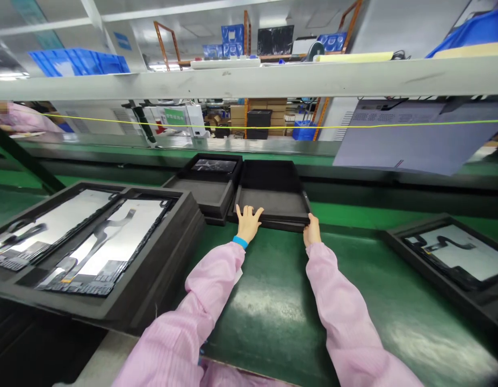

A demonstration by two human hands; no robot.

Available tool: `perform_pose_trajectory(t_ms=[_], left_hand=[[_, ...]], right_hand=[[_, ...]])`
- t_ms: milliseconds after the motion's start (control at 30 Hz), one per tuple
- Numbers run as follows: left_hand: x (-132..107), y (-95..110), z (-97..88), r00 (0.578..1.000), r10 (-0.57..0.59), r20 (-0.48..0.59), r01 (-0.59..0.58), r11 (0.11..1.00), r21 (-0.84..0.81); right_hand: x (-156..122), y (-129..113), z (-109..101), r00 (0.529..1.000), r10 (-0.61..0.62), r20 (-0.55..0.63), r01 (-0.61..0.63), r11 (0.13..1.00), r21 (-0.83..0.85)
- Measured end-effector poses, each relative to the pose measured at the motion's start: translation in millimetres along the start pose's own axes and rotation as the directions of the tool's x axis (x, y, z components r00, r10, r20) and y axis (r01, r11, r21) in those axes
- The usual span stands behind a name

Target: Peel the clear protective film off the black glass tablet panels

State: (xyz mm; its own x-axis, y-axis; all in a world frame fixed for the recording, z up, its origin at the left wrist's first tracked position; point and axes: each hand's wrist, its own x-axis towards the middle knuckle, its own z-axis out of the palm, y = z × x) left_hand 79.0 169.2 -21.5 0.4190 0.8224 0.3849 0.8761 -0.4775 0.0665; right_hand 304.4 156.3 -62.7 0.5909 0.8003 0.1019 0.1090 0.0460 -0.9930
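A black foam tray (273,202) lies in front of me, its inside showing a grey floor and a dark far part. My left hand (247,226), with a blue band at the wrist, rests on its front rim with fingers spread. At the front right corner of that tray, my right hand (312,231) is closed around the edge; some fingers are hidden. Another edge shows just beneath, so it sits on something similar. Touching or nearly touching it on the left is a second black tray (204,189) with a dark, shiny panel at its far end.
A foam tray stack (168,236) at left holds two screen-like panels with ribbon cables. Another tray (402,234) with one such panel sits at right. The green work surface (268,301) runs between. Beyond are a white beam (249,79), a yellow cord and a person in pink.
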Motion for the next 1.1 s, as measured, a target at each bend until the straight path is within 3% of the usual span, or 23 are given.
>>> perform_pose_trajectory(t_ms=[167, 367, 467, 567, 667, 733, 800, 867, 967, 1100], left_hand=[[3, -17, -6.4, 1.0, -0.006, 0.027, 0.006, 1.0, -0.005], [5, -21, -19.1, 0.995, -0.042, 0.09, 0.045, 0.998, -0.035], [2, -16, -27.6, 0.986, -0.076, 0.149, 0.086, 0.995, -0.057], [-12, -10, -41.6, 0.961, -0.097, 0.258, 0.126, 0.987, -0.096], [-44, -15, -54.8, 0.911, -0.073, 0.405, 0.149, 0.976, -0.159], [-73, -23, -56.5, 0.868, -0.082, 0.491, 0.193, 0.964, -0.181], [-102, -30, -49.8, 0.817, -0.156, 0.554, 0.285, 0.946, -0.154], [-126, -33, -36.2, 0.787, -0.228, 0.574, 0.365, 0.921, -0.134], [-143, -34, -13.0, 0.813, -0.284, 0.509, 0.421, 0.889, -0.177], [-136, -51, 0.9, 0.853, -0.384, 0.355, 0.484, 0.835, -0.26]], right_hand=[[-6, 8, 11, 0.997, 0.014, -0.072, -0.015, 1.0, -0.02], [-10, 10, 11, 0.998, -0.061, -0.024, 0.057, 0.989, -0.14], [-13, 11, 0, 0.994, -0.113, 0.014, 0.113, 0.96, -0.258], [-16, 8, -48, 0.983, -0.182, 0.012, 0.17, 0.889, -0.425], [-26, 2, -138, 0.96, -0.261, -0.096, 0.144, 0.762, -0.632], [-36, -1, -207, 0.924, -0.31, -0.224, 0.037, 0.656, -0.754], [-47, 1, -268, 0.88, -0.348, -0.322, -0.085, 0.552, -0.829], [-55, 6, -311, 0.865, -0.38, -0.328, -0.138, 0.449, -0.883], [-67, 16, -336, 0.867, -0.436, -0.24, -0.104, 0.312, -0.944], [-100, 20, -326, 0.839, -0.542, -0.044, 0.06, 0.174, -0.983]])
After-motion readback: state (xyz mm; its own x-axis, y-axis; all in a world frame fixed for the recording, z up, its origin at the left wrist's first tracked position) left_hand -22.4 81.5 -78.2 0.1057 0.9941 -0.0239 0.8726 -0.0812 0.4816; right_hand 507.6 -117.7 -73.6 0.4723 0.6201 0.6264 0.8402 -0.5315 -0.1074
